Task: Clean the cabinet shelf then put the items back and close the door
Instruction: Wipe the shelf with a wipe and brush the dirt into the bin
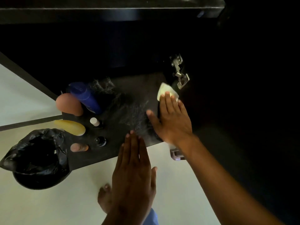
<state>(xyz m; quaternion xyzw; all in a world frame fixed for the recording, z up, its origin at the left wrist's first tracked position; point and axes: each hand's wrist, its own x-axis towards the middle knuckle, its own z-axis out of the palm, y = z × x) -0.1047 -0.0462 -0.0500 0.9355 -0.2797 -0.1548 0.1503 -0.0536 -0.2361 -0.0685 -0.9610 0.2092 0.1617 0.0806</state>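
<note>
The dark cabinet shelf (126, 88) shows pale dusty streaks across its middle. My right hand (170, 117) lies flat on a whitish cloth (164, 90), pressing it onto the shelf's right side near the metal hinge (179, 73). My left hand (133, 169) hovers flat and empty over the shelf's front edge, fingers together. At the shelf's left stand a blue bottle (86, 97), a rounded brown bottle (69, 104), a yellow bottle (70, 127), a small white-capped bottle (95, 122), a small dark jar (100, 141) and a small tan bottle (79, 147).
A black bin lined with a black bag (39, 158) stands on the pale floor left of the shelf. The open dark door (243, 127) fills the right side. A bare foot (104, 198) is on the floor below my left hand.
</note>
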